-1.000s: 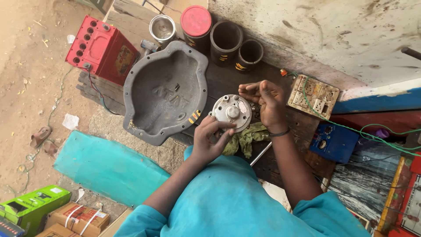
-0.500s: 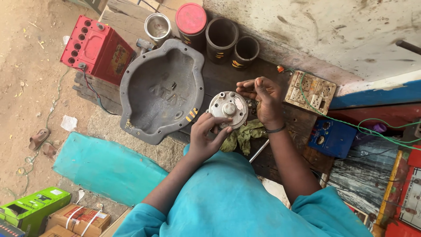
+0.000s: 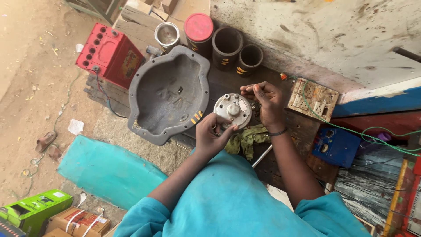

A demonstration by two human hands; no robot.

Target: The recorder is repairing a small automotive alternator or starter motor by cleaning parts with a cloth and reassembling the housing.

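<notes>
A round grey metal motor part [image 3: 233, 109] with a central hub sits between my hands above the dark wooden bench [image 3: 272, 162]. My left hand [image 3: 212, 136] grips its lower left edge. My right hand [image 3: 264, 102] is at its right rim, fingertips pinched together near the top edge; what they pinch is too small to tell. A green rag [image 3: 247, 139] lies on the bench just under the part. My teal shirt fills the bottom of the view.
A large grey metal cover [image 3: 169, 94] lies upturned to the left. A red battery [image 3: 109, 55], a steel cup [image 3: 167, 35], a red-lidded tin [image 3: 198, 28] and two dark cylinders [image 3: 228, 46] stand behind. A switch board [image 3: 312, 99] and blue box [image 3: 336, 147] lie right.
The view has shifted slightly. My hands stay on the round part, with the right fingers now pinched closer to its top edge.
</notes>
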